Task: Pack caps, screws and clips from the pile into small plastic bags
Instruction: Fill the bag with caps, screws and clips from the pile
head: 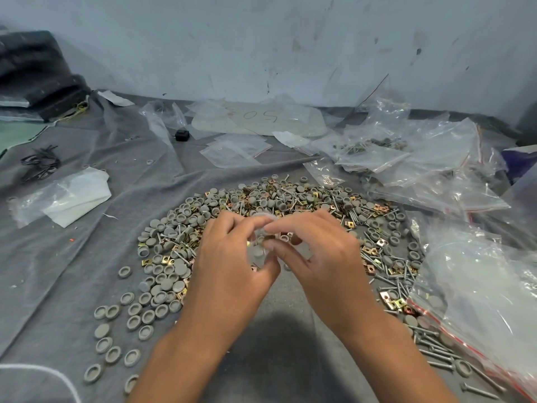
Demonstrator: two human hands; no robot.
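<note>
Both hands at frame centre, above the pile (279,216) of caps, screws and clips: left hand (232,257) and right hand (316,254) close together, fingertips pinching a small clear bag (261,245) with a grey cap and a brassy clip seemingly inside. Likely filling or sealing. Risks: thin film slipping from the pinch, spilling parts back into the pile; mouth closing on a trapped part; miscounting, with bag contents blurred. Filled bags (406,152) heaped upper right on the grey surface (72,271)
</note>
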